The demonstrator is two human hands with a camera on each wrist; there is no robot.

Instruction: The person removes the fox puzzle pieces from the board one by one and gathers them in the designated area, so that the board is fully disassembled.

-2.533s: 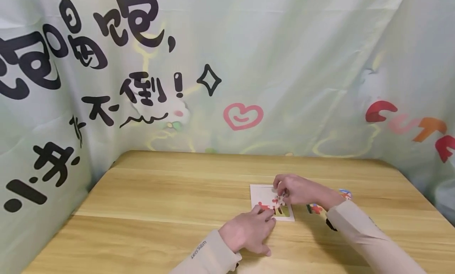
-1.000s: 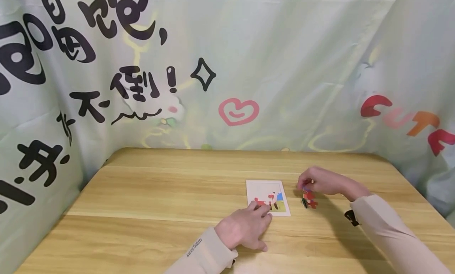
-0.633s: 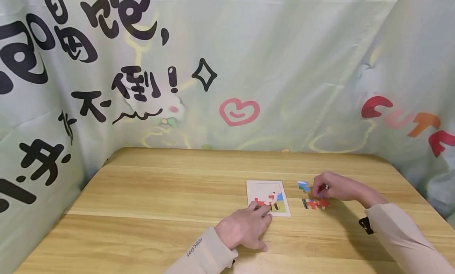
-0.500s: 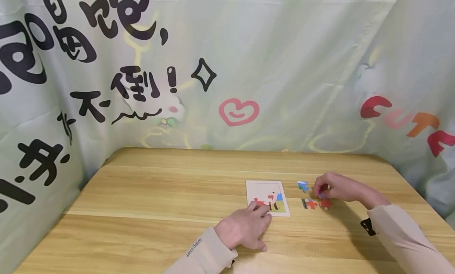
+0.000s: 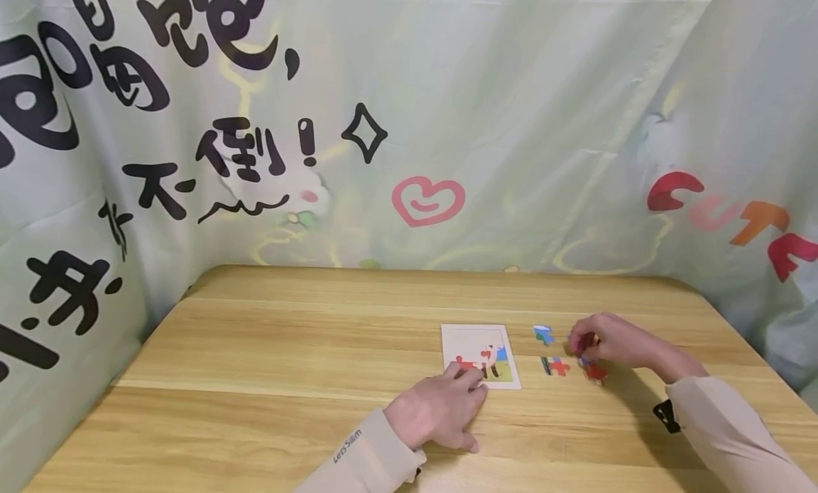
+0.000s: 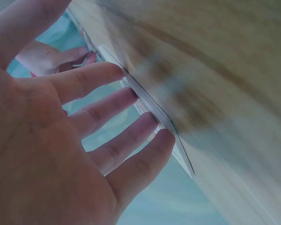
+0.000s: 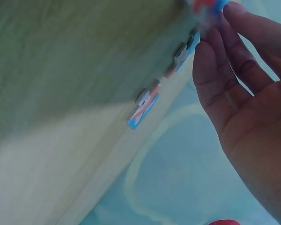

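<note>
My left hand (image 5: pixel 441 411) rests its fingertips on the near-left part of a white-framed puzzle board (image 5: pixel 473 337). Several joined pieces in the board show part of a light-coloured animal with red, blue and green areas. In the left wrist view the left fingers (image 6: pixel 117 147) are straight and spread along the board's edge. To the right of the board, my right hand (image 5: pixel 616 340) pinches a red and blue puzzle piece (image 7: pixel 208 7) between thumb and fingers, low over the table. Its fingers partly hide that piece in the head view.
A blue and white puzzle piece (image 5: pixel 544 334) and a red puzzle piece (image 5: pixel 558 366) with a dark edge lie between board and right hand. In the right wrist view a puzzle piece (image 7: pixel 145 105) lies on the table. A printed curtain (image 5: pixel 511 123) surrounds the wooden table (image 5: pixel 287 351).
My right hand has left the board and moved right to the loose pieces. These are now spread apart, with the red and blue one drawn rightward. My left hand stays on the board.
</note>
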